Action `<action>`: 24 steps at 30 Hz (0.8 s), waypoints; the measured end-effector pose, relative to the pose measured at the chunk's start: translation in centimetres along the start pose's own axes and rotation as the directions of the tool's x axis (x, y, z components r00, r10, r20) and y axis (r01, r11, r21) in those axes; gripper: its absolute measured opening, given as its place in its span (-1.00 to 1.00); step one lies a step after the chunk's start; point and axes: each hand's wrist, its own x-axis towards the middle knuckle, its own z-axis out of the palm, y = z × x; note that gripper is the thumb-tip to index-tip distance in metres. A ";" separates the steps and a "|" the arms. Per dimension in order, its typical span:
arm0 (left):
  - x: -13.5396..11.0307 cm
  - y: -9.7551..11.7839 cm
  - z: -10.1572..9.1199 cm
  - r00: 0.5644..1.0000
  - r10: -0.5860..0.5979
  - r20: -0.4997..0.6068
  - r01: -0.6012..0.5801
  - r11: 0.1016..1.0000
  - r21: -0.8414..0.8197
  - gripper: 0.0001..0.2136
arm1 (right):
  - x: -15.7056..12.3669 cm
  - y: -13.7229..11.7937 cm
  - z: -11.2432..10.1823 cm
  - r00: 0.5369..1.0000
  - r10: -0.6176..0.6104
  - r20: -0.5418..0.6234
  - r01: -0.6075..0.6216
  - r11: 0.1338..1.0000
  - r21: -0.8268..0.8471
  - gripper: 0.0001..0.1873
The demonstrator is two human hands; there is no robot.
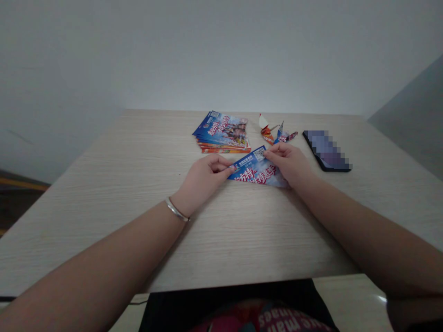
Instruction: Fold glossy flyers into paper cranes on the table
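A blue printed paper sheet (254,170) with red and white lettering lies on the light wooden table (138,175), folded or angled. My left hand (202,180) pinches its left corner with fingers curled; a silver bracelet sits on that wrist. My right hand (289,161) grips the sheet's upper right edge, fingers closed on it. Just behind lies a fanned stack of similar blue and orange flyers (223,131).
Two small folded paper figures (275,131) stand behind my right hand. A dark phone (327,150) lies flat to the right. A pale wall rises behind the table's far edge. My lap shows below the near edge.
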 end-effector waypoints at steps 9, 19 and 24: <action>0.1 -0.7 0.0 0.838 0.491 0.239 -0.532 0.635 0.561 -0.72 | 1.0 0.7 1.2 0.996 0.006 0.094 0.013 0.980 -0.201 -0.85; -0.4 -0.3 0.4 0.765 0.386 0.516 -0.644 0.503 0.577 -0.68 | 2.2 0.7 1.6 0.987 -0.023 0.161 0.102 0.858 -0.504 -0.86; -0.7 -0.3 0.5 0.750 0.322 0.577 -0.657 0.461 0.597 -0.46 | 3.1 1.1 1.6 0.987 -0.013 0.160 0.097 0.844 -0.527 -0.83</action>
